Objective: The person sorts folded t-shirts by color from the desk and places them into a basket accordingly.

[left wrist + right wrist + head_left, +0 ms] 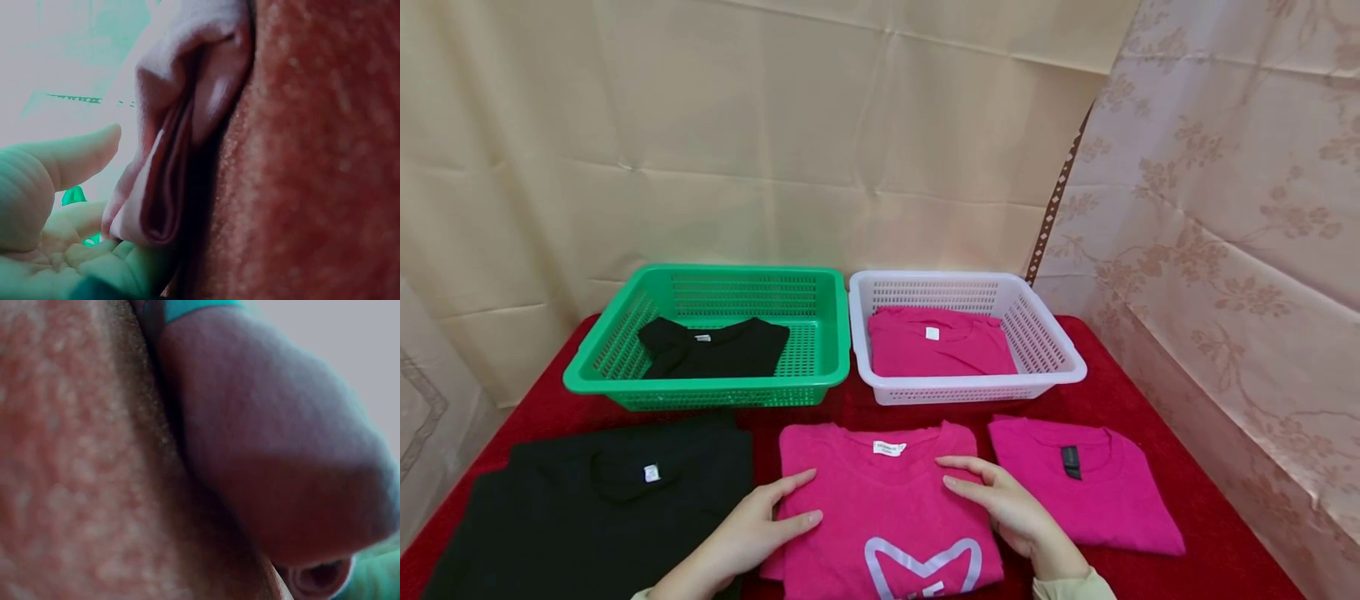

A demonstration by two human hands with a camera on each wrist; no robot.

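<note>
A folded pink T-shirt (880,492) with a white neck label and a pale cat-ear outline lies in front of me, between my hands. My left hand (756,529) is at its left edge, thumb and index finger extended over the cloth. In the left wrist view, the hand's thumb (81,153) stands apart from the other fingers beside the shirt's folded edge (156,200). On the opposite edge, my right hand (1011,504) touches the shirt with index finger and thumb stretched toward the collar. Its remaining fingers are partly hidden at the side.
Left of the shirt lies folded black clothing (580,500); on the right, another pink T-shirt (1090,483). Behind stand a green basket (700,392) holding a black shirt (715,354) and a white basket (970,390) holding a pink shirt (940,346). Red cloth (1217,533) covers the table.
</note>
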